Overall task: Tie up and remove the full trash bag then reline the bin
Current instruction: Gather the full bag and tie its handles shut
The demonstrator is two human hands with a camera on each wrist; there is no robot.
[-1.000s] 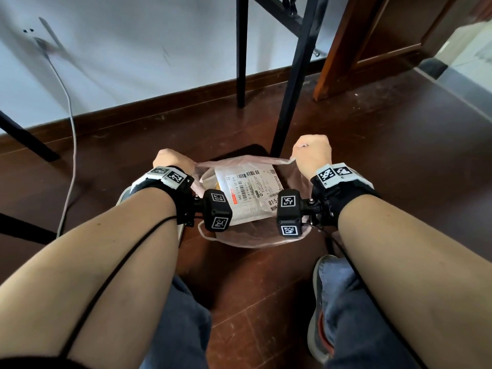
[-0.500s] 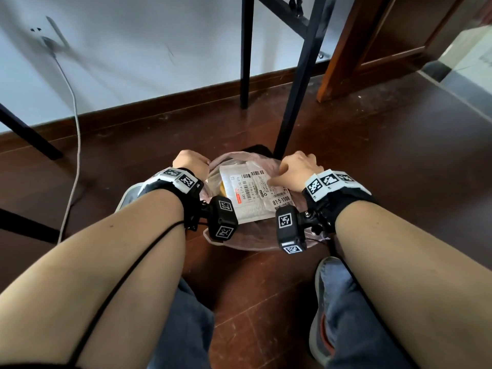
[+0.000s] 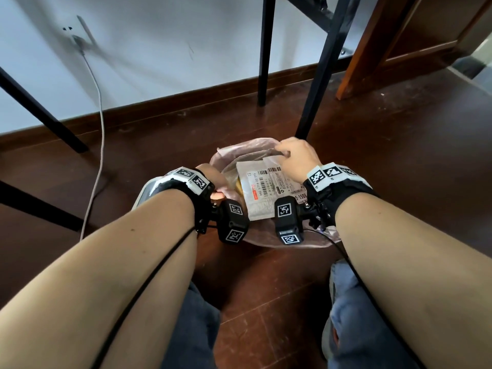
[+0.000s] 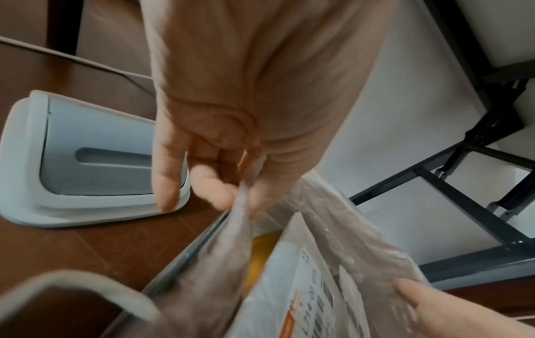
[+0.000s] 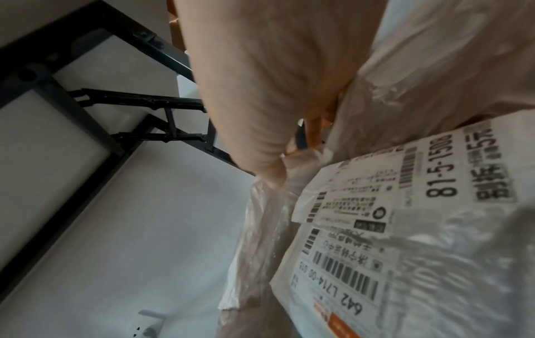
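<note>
A translucent pinkish trash bag (image 3: pixel 241 151) sits in the bin on the dark wood floor, with a white mail package (image 3: pixel 262 191) bearing barcode labels on top of its contents. My left hand (image 3: pixel 214 179) pinches the bag's left edge between thumb and fingers (image 4: pixel 231 196), and the film (image 4: pixel 220 263) hangs down from it. My right hand (image 3: pixel 294 158) is curled around the bag's far edge, gathering the film (image 5: pixel 260 228) next to the package (image 5: pixel 376 228). Only a grey strip of the bin's rim (image 4: pixel 185 256) shows.
The bin's white and grey lid (image 4: pixel 87 160) lies on the floor just left of the bin. Black metal table legs (image 3: pixel 316 75) stand right behind the bag. A white cable (image 3: pixel 98 115) runs down the wall at left. My knees and a shoe (image 3: pixel 332 328) are below.
My right hand moved from the bag's right side to its far edge and gripped it. My left hand came inward, so the bag's mouth is narrower.
</note>
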